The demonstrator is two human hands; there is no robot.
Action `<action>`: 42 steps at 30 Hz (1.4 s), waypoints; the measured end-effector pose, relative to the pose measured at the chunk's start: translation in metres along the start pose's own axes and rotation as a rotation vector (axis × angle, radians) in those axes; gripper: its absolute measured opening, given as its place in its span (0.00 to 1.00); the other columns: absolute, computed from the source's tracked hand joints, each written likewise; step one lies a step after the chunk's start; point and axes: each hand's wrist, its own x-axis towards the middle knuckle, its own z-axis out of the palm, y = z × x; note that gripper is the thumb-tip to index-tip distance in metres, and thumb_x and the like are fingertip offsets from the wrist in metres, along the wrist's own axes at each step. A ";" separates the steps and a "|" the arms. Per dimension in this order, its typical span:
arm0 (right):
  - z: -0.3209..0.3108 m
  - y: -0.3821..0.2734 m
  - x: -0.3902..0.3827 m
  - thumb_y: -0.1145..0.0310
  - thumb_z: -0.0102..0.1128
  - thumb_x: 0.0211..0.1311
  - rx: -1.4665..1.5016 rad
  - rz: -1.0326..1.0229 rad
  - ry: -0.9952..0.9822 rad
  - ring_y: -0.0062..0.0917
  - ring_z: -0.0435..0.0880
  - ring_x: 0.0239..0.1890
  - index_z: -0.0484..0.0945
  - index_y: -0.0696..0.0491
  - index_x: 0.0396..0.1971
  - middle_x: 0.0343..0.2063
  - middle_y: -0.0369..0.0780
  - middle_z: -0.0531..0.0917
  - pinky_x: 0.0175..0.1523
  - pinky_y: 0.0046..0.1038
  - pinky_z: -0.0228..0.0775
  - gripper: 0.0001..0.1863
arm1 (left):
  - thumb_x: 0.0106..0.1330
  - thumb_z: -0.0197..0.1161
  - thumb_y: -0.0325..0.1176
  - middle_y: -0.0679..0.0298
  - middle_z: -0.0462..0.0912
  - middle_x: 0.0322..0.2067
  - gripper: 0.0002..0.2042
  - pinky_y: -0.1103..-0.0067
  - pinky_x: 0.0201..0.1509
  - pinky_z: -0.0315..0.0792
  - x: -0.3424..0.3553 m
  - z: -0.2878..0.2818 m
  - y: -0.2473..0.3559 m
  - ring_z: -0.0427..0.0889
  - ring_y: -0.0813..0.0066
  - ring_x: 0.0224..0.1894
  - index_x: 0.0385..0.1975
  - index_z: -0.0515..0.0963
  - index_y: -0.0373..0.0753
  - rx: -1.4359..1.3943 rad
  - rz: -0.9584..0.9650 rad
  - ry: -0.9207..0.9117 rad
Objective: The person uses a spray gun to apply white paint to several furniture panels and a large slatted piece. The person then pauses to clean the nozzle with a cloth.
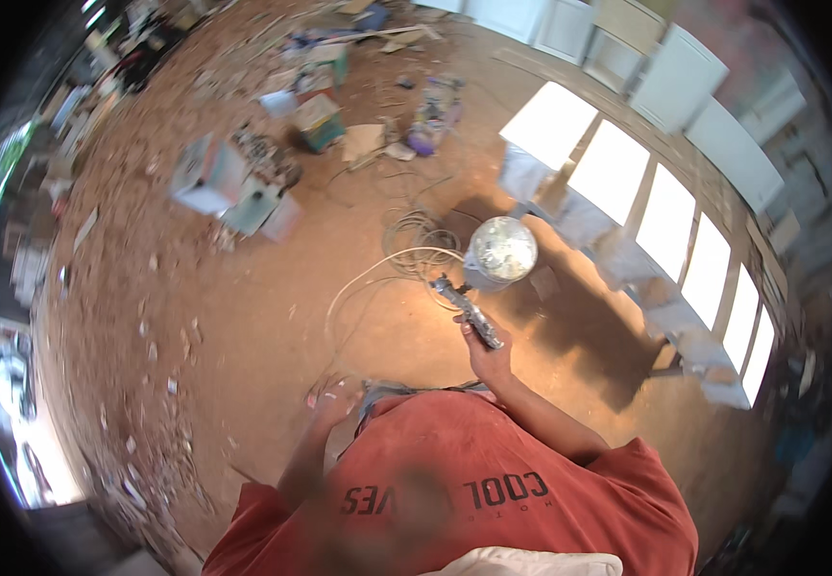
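My right hand (486,359) is closed around a metal spray gun (473,315), held out in front of my body. Just beyond the gun is a round, pale container (503,250) with a paint-splattered top; I cannot tell whether it is joined to the gun. A light hose (377,261) curves across to the container's left side. My left hand (337,397) hangs low beside my waist, with its fingers loosely apart and nothing visible in them. My red shirt fills the lower part of the view.
Bright white panels (610,173) lie in a row on a covered bench (584,230) at the right. More panels (680,79) lean at the back right. Coiled hose (416,233) lies on the floor. Boxes (209,175) and debris are scattered to the left and back.
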 end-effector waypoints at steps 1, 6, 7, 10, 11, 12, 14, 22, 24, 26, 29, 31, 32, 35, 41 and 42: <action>0.033 -0.003 0.006 0.67 0.63 0.69 0.004 0.003 -0.052 0.15 0.78 0.30 0.82 0.59 0.49 0.31 0.35 0.86 0.36 0.22 0.71 0.15 | 0.71 0.57 0.47 0.47 0.80 0.54 0.23 0.61 0.66 0.65 0.001 -0.078 0.055 0.72 0.49 0.62 0.57 0.76 0.36 -0.271 -0.100 -0.004; 0.219 -0.037 0.000 0.67 0.61 0.69 0.027 -0.028 -0.520 0.12 0.73 0.27 0.82 0.60 0.47 0.26 0.31 0.81 0.33 0.19 0.67 0.14 | 0.76 0.51 0.52 0.46 0.76 0.59 0.30 0.68 0.69 0.62 -0.070 -0.154 0.043 0.69 0.58 0.67 0.66 0.65 0.31 -1.196 -0.398 0.310; 0.259 -0.048 -0.010 0.67 0.61 0.70 0.040 -0.044 -0.603 0.12 0.73 0.27 0.82 0.60 0.47 0.25 0.31 0.80 0.32 0.19 0.66 0.13 | 0.76 0.50 0.53 0.46 0.72 0.62 0.33 0.69 0.71 0.60 -0.081 -0.163 0.033 0.66 0.60 0.69 0.69 0.61 0.30 -1.265 -0.391 0.399; 0.351 -0.080 -0.035 0.70 0.61 0.68 0.036 -0.085 -0.896 0.19 0.78 0.32 0.81 0.61 0.48 0.29 0.36 0.81 0.38 0.23 0.70 0.13 | 0.78 0.46 0.54 0.51 0.60 0.70 0.35 0.69 0.70 0.61 -0.103 -0.187 0.010 0.63 0.59 0.70 0.74 0.50 0.34 -1.611 -0.344 0.735; 0.385 -0.091 -0.041 0.70 0.61 0.67 0.068 -0.187 -0.985 0.21 0.79 0.34 0.81 0.61 0.48 0.31 0.38 0.82 0.40 0.25 0.71 0.14 | 0.78 0.46 0.54 0.52 0.59 0.70 0.36 0.69 0.69 0.62 -0.112 -0.207 -0.003 0.63 0.61 0.70 0.74 0.48 0.34 -1.653 -0.320 0.811; 0.413 -0.093 -0.048 0.70 0.62 0.66 0.101 -0.289 -1.068 0.23 0.80 0.36 0.81 0.61 0.48 0.34 0.40 0.83 0.42 0.26 0.72 0.14 | 0.77 0.46 0.55 0.53 0.59 0.69 0.37 0.70 0.69 0.62 -0.119 -0.219 -0.016 0.62 0.63 0.70 0.74 0.46 0.34 -1.694 -0.287 0.886; 0.462 -0.078 -0.054 0.73 0.61 0.64 0.171 -0.274 -1.223 0.35 0.82 0.48 0.79 0.62 0.49 0.45 0.47 0.82 0.52 0.33 0.74 0.16 | 0.77 0.47 0.56 0.55 0.59 0.67 0.38 0.71 0.68 0.62 -0.130 -0.233 -0.048 0.63 0.67 0.68 0.74 0.45 0.34 -1.772 -0.293 1.001; 0.681 -0.086 -0.098 0.71 0.62 0.67 0.208 -0.450 -1.701 0.33 0.83 0.47 0.78 0.61 0.54 0.49 0.47 0.82 0.50 0.32 0.77 0.18 | 0.76 0.53 0.53 0.59 0.70 0.54 0.32 0.75 0.65 0.66 -0.197 -0.259 -0.188 0.72 0.68 0.58 0.66 0.58 0.33 -1.507 -1.059 1.545; 0.729 -0.093 -0.104 0.69 0.63 0.68 0.203 -0.346 -1.781 0.26 0.83 0.39 0.79 0.60 0.53 0.46 0.44 0.84 0.42 0.27 0.77 0.17 | 0.77 0.53 0.48 0.58 0.73 0.52 0.26 0.72 0.64 0.67 -0.215 -0.288 -0.203 0.74 0.66 0.56 0.63 0.62 0.33 -1.132 -1.347 1.792; 0.786 -0.106 -0.114 0.68 0.63 0.69 0.196 -0.165 -1.860 0.18 0.81 0.31 0.80 0.60 0.52 0.42 0.40 0.86 0.34 0.22 0.76 0.16 | 0.78 0.52 0.42 0.58 0.76 0.49 0.21 0.69 0.64 0.68 -0.257 -0.343 -0.211 0.76 0.64 0.54 0.59 0.68 0.32 -0.641 -1.311 2.072; 0.868 -0.092 -0.136 0.63 0.63 0.70 0.158 0.008 -1.904 0.11 0.77 0.28 0.81 0.58 0.50 0.38 0.36 0.86 0.28 0.19 0.72 0.16 | 0.78 0.50 0.34 0.60 0.78 0.38 0.13 0.65 0.59 0.73 -0.334 -0.445 -0.218 0.81 0.66 0.45 0.47 0.77 0.32 -0.334 -0.513 2.038; 0.899 -0.118 -0.177 0.64 0.63 0.70 0.110 -0.078 -1.951 0.10 0.77 0.28 0.82 0.57 0.49 0.38 0.35 0.87 0.28 0.19 0.73 0.15 | 0.73 0.54 0.35 0.62 0.78 0.32 0.10 0.68 0.50 0.75 -0.359 -0.489 -0.226 0.81 0.69 0.36 0.41 0.80 0.36 -0.146 -0.309 2.114; 0.914 -0.121 -0.202 0.64 0.63 0.70 0.123 -0.050 -2.028 0.10 0.77 0.28 0.82 0.57 0.48 0.38 0.35 0.87 0.28 0.19 0.73 0.14 | 0.68 0.59 0.37 0.64 0.79 0.29 0.09 0.69 0.46 0.73 -0.366 -0.512 -0.230 0.79 0.71 0.31 0.36 0.81 0.39 -0.088 -0.299 2.222; 0.958 -0.120 -0.260 0.66 0.63 0.70 0.126 0.006 -2.147 0.10 0.77 0.29 0.82 0.57 0.49 0.38 0.35 0.86 0.28 0.19 0.73 0.14 | 0.64 0.64 0.38 0.65 0.80 0.27 0.07 0.70 0.41 0.72 -0.413 -0.535 -0.268 0.77 0.73 0.27 0.33 0.82 0.41 0.004 -0.192 2.362; 1.026 -0.120 -0.397 0.66 0.64 0.69 0.106 -0.045 -2.171 0.11 0.77 0.26 0.82 0.58 0.50 0.34 0.34 0.86 0.26 0.19 0.72 0.15 | 0.66 0.62 0.37 0.64 0.79 0.28 0.08 0.69 0.42 0.73 -0.559 -0.511 -0.343 0.78 0.71 0.29 0.36 0.79 0.40 0.015 -0.183 2.361; 1.031 -0.128 -0.417 0.66 0.64 0.69 0.044 -0.040 -2.171 0.12 0.77 0.25 0.82 0.58 0.49 0.32 0.33 0.85 0.26 0.19 0.71 0.15 | 0.66 0.62 0.37 0.64 0.79 0.28 0.08 0.69 0.42 0.73 -0.581 -0.508 -0.354 0.78 0.71 0.29 0.36 0.79 0.39 -0.009 -0.202 2.367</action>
